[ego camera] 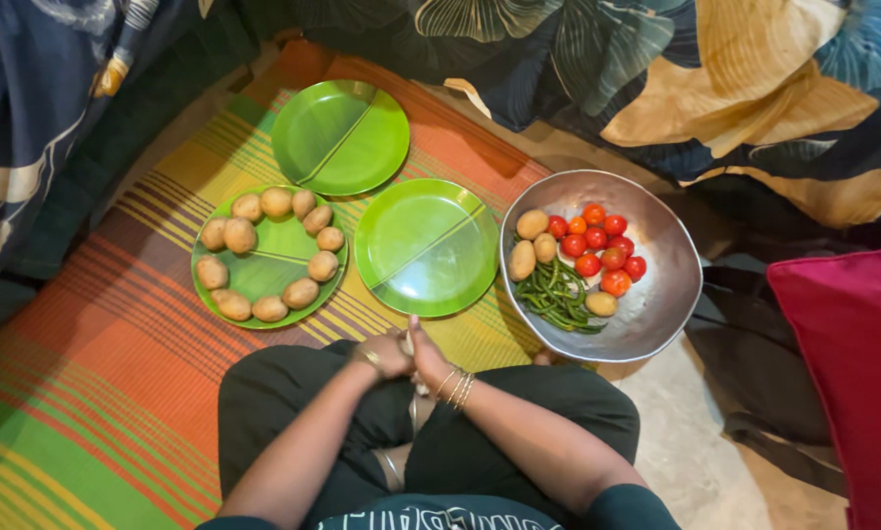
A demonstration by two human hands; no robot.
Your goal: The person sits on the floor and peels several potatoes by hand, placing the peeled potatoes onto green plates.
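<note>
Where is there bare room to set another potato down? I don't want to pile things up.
Two green plates are bare: the far plate and the middle plate. The metal bowl has free room along its right side. The left plate is ringed with potatoes; only its centre is open.

The person wears loose black trousers and a dark teal top, whose short sleeves end above the elbows, leaving the forearms bare. A pale pattern runs across the front of the top at the bottom edge of the view, too cropped to make out. The left hand (382, 355) carries a gold-coloured bangle at the wrist. The right hand (428, 359) has several thin gold-coloured bangles stacked at the wrist. A thin, light band shows lower down between the legs, possibly an anklet.
</note>
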